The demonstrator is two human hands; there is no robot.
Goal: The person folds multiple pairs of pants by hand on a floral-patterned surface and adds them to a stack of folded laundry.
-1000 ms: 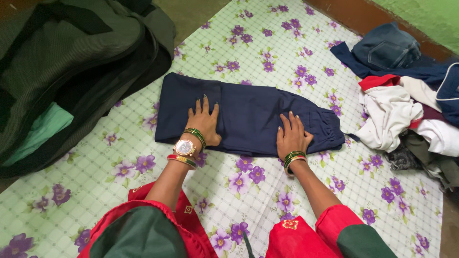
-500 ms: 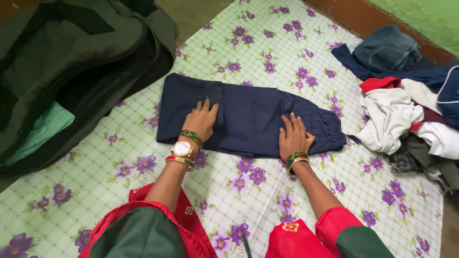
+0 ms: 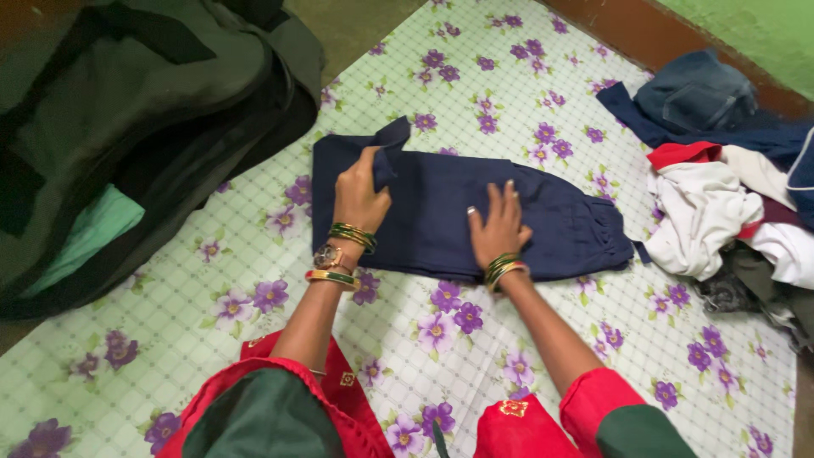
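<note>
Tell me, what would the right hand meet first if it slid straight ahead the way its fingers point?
The right hand lies flat on the folded navy blue trousers; straight ahead probably comes only more trousers, then the floral sheet.

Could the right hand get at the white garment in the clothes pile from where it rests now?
Probably yes. The right hand lies flat on the navy trousers, and the white garment sits just past their waistband end with only open floral sheet between, nothing covering it.

The clothes pile runs off the right edge; the dark bag is cut off top-left.
</note>
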